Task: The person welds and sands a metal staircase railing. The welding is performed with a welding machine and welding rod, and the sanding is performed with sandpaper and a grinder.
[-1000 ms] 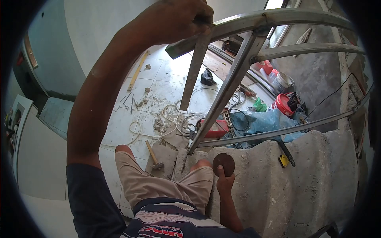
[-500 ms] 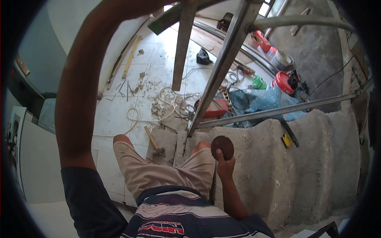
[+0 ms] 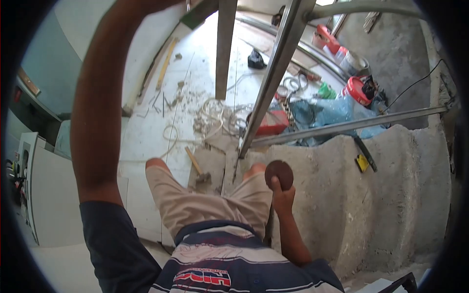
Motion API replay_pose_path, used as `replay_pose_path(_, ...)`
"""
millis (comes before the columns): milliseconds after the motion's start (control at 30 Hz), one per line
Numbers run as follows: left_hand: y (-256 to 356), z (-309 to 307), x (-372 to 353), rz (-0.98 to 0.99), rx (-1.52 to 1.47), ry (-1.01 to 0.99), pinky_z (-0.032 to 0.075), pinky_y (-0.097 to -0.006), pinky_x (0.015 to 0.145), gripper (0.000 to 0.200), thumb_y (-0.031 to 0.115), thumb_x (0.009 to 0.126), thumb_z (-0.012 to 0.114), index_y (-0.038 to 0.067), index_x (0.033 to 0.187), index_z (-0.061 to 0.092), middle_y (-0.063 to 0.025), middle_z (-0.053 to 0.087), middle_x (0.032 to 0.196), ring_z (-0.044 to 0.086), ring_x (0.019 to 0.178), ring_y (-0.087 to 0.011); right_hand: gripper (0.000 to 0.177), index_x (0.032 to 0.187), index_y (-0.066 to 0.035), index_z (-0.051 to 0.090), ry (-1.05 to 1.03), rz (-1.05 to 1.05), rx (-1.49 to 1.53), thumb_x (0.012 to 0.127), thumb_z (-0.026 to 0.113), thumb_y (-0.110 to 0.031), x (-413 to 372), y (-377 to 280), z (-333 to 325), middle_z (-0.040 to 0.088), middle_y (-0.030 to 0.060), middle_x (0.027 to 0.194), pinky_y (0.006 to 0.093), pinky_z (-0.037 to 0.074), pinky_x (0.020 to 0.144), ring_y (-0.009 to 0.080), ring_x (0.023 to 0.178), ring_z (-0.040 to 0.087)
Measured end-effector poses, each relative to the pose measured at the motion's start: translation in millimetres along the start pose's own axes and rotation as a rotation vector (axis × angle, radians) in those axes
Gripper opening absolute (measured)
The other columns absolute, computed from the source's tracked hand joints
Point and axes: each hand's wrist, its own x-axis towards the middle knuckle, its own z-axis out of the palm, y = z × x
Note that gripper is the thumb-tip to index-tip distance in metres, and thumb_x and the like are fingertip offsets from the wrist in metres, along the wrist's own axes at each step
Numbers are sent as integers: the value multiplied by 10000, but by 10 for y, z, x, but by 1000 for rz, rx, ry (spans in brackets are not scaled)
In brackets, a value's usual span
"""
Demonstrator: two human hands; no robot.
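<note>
My right hand [image 3: 283,195] holds a round, dark brown disc [image 3: 280,172] upright above my right knee, with the thumb pressed on its face. My left forearm [image 3: 97,97] rises along the left side and bends over at the top edge, where the left hand is out of frame. Near that edge a flat metal bar [image 3: 225,53] hangs down, beside a slanted metal post [image 3: 273,73] that stands by the steps. A lower metal rail [image 3: 342,128] runs from the post to the right.
Rough concrete steps [image 3: 322,195] fill the right side. A hammer [image 3: 198,168] lies between my knees. Cables [image 3: 212,115] and rubble cover the tiles. Beyond the rail are a blue sheet [image 3: 322,113], a red bucket [image 3: 355,91] and a black-and-yellow tool [image 3: 364,157].
The view has shifted slightly, so the scene sits a little differently. My left hand has slipped out past the top edge. The disc is still in my right hand.
</note>
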Motion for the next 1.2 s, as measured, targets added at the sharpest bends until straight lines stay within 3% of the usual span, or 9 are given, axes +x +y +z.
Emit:
replay_pose_path(67,-43,-23,-3,128,-40,34,527,-329,715,120,63,823,708,2,910,764,-114,716,784,656,708,-187,345,1118,52,658,-17,-16,10,922,684,-231,17,-1,-34,701,76,1011,299,503,825,159,922,655)
replay_pose_path(267,2,-47,22,-11,-53,-52,537,-334,739,151,72,824,710,-18,939,750,-144,729,853,686,768,-223,321,1104,46,662,-7,27,71,921,680,-218,29,15,-61,707,88,1013,308,514,821,170,918,667)
replay_pose_path(367,-224,55,29,152,47,7,564,-353,869,191,137,893,700,15,1038,727,-141,735,976,724,872,-236,322,1098,50,663,-3,37,81,916,686,-215,17,27,-64,709,98,1020,308,519,815,175,916,675)
replay_pose_path(1000,-171,21,50,169,62,16,553,-357,878,193,159,889,711,30,1031,728,-115,730,955,716,876,-236,313,1102,47,658,10,49,90,915,680,-203,-6,134,-123,705,91,1017,305,514,811,174,911,672)
replay_pose_path(1067,53,-93,59,4,-111,-38,538,-334,737,164,93,826,710,-17,941,749,-146,728,853,685,760,-225,314,1100,48,659,12,52,89,916,679,-206,0,125,-124,705,94,1017,307,514,815,177,913,672)
replay_pose_path(1200,50,-74,52,13,-56,-14,537,-335,735,170,110,828,706,-14,937,750,-146,726,855,684,768,-224,345,1123,58,657,9,98,71,914,678,-217,2,186,-156,708,110,1035,312,509,845,185,948,670)
